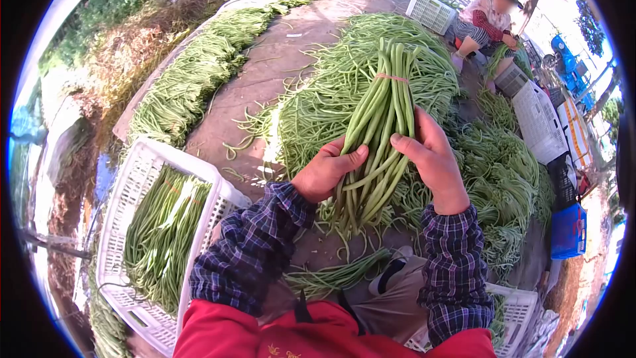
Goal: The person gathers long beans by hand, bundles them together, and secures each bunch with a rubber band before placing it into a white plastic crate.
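Note:
Between my two hands is a bundle of long green beans point(381, 119), bound near its upper end by a reddish band point(392, 77). My left hand point(329, 167) grips the bundle's left side, thumb lying across the beans. On the other side my right hand point(432, 157) closes around it, thumb pressed to the front. The fingers behind the bundle are mostly hidden. The lower bean ends hang loose below my hands. Behind the bundle spreads a large heap of loose long beans point(318, 99).
A white crate point(204, 166) of long beans stands at my left, another crate point(520, 318) at lower right. A long row of beans point(192, 69) lies on the left. Loose beans point(338, 277) lie by my foot. A seated person point(490, 20) is at upper right, near a blue bin point(568, 232).

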`<state>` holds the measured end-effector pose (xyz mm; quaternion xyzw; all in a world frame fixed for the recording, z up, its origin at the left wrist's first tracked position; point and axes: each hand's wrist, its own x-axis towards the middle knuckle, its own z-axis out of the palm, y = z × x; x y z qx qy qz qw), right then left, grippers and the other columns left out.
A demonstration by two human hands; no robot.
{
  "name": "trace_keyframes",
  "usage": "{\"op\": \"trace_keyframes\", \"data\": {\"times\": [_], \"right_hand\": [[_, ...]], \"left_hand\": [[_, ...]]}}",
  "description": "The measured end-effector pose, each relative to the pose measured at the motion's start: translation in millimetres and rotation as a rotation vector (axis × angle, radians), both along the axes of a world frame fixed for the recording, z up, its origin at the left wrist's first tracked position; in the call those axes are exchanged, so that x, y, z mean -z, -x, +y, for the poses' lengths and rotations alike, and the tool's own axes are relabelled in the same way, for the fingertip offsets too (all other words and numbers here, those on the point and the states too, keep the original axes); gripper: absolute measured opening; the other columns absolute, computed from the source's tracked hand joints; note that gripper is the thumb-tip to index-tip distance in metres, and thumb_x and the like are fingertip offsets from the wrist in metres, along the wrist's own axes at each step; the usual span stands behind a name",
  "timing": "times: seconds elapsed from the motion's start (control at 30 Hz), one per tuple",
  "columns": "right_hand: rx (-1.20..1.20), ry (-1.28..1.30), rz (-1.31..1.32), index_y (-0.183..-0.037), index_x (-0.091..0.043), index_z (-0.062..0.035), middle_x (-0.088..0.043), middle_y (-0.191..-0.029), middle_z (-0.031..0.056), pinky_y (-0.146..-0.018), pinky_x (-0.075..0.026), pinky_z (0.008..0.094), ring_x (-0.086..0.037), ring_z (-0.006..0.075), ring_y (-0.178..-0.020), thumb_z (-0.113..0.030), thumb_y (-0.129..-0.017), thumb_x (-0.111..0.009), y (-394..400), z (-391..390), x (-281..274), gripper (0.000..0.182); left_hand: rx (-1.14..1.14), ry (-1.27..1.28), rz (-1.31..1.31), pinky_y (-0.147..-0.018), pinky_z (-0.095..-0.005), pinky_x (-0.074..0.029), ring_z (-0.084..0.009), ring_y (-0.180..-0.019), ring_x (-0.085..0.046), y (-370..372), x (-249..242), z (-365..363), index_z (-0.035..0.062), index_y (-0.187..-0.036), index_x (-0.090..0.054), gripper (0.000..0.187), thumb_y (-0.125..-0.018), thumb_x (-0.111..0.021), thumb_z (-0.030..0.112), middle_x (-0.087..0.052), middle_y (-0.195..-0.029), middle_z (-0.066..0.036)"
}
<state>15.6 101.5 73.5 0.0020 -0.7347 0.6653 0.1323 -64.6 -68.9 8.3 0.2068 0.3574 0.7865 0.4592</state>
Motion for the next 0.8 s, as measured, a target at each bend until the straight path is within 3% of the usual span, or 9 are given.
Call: {"op": "trace_keyframes", "data": {"times": [0.4, 0.63, 0.7, 0.8], "right_hand": [[-0.111, 0.186, -0.034, -0.129, -0.038, 0.0055, -0.053, -0.117, 0.0069, -0.093, -0.038, 0.0278, -0.05, 0.013, -0.106, -0.004, -0.079, -0.056, -14, 9, 2, 0.054], [-0.007, 0.036, -0.043, -0.126, -0.039, 0.0042, -0.051, -0.118, 0.0086, -0.091, -0.04, 0.0295, -0.05, 0.0144, -0.106, -0.014, -0.081, -0.066, -7, -7, 6, 0.056], [0.1, -0.263, 0.127, -0.128, -0.036, 0.0027, -0.051, -0.118, 0.0085, -0.091, -0.041, 0.0291, -0.05, 0.0146, -0.105, -0.017, -0.079, -0.07, -1, -11, 12, 0.063], [0.051, -0.147, 0.103, -0.13, -0.033, 0.0022, -0.051, -0.117, 0.0087, -0.091, -0.041, 0.0285, -0.051, 0.0145, -0.104, -0.017, -0.077, -0.072, 0, -9, 9, 0.067]], "left_hand": [[0.056, -0.038, -0.007, -0.083, -0.0319, -0.05, -0.0157, -0.097, -0.06, -1, 1, -6, 0.0041, -0.126, -0.046, 0.043, -0.089, -0.058, 0.022, -0.06, -0.113, -0.007], [-0.022, 0.108, 0.168, -0.082, -0.0275, -0.048, -0.0095, -0.095, -0.057, -9, 1, 2, 0.0046, -0.125, -0.048, 0.038, -0.092, -0.056, 0.02, -0.06, -0.111, -0.003], [-0.045, 0.086, 0.268, -0.081, -0.0268, -0.048, -0.0085, -0.094, -0.056, -8, 4, 5, 0.0057, -0.125, -0.049, 0.036, -0.092, -0.055, 0.019, -0.06, -0.11, -0.002], [-0.076, 0.133, 0.164, -0.081, -0.0257, -0.048, -0.0088, -0.093, -0.057, -6, -1, 3, 0.007, -0.125, -0.049, 0.036, -0.092, -0.055, 0.019, -0.06, -0.11, -0.002]]}}
